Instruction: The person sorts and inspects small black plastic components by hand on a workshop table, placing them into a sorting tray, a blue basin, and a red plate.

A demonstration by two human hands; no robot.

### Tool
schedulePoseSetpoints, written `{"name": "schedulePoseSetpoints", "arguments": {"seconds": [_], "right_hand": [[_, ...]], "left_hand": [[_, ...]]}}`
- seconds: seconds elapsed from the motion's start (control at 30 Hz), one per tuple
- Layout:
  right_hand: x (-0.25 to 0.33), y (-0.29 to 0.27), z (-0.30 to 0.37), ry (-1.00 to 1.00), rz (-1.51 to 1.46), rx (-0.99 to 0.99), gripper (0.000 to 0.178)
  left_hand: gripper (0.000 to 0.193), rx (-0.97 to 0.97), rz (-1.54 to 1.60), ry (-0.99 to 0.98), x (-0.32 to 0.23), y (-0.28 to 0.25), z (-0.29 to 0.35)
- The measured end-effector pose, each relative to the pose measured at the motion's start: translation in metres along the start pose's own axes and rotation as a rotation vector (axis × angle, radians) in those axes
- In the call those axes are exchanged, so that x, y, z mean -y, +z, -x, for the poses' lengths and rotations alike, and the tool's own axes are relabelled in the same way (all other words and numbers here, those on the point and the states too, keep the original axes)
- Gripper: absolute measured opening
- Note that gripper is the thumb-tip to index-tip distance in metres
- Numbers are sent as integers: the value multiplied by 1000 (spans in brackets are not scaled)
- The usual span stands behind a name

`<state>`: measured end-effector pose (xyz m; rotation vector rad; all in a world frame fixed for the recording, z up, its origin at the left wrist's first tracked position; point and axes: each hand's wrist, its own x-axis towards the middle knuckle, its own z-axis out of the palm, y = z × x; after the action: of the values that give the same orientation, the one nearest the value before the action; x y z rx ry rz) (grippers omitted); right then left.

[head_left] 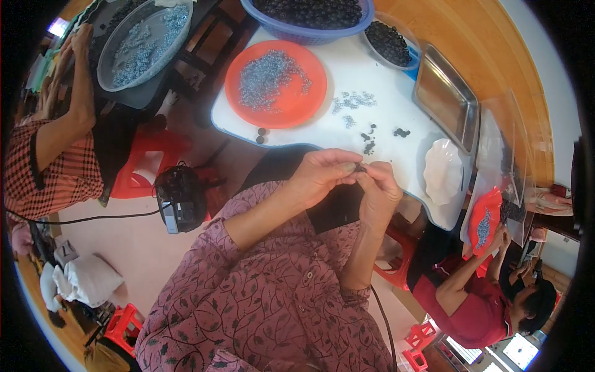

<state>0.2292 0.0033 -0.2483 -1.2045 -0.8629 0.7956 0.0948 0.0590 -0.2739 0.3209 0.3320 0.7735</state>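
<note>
My left hand [327,172] and my right hand [379,187] meet in front of me, just off the near edge of the white table [372,65]. Between their fingertips they pinch a small dark part [359,167], mostly covered by the fingers. Beyond my hands, several small black parts [369,147] lie loose on the table, with another little cluster of black parts [402,132] to the right. Small clear pieces [353,101] are scattered farther back. A red plate [313,77] holds a heap of clear bluish pieces [266,77]. Two dark round parts [261,135] sit at the table's left edge.
A blue basket [304,34] and a clear bowl [403,64] hold many black parts at the back. A metal tray [447,93] and a white scalloped dish [442,170] line the right side. Co-workers sit left [56,149] and right [465,304]. A black cable [93,218] runs at left.
</note>
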Motion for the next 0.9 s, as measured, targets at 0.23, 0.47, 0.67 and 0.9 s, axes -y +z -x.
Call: {"name": "schedulePoseSetpoints", "arguments": {"seconds": [0.23,0.47,0.67,0.9], "right_hand": [[-1,0,1,13,-29,6,16],[1,1,2,-1,52,20,15],[-3,1,4,54,-95,-96,16],[-1,1,5,124,-126,-91,15]], "left_hand": [[24,22,-71,50,0,3,0],[25,27,-106,82,2,1,0],[27,-2,56,-7,-2,1,-1],[27,-15,35,6,-1,-3,-3]]}}
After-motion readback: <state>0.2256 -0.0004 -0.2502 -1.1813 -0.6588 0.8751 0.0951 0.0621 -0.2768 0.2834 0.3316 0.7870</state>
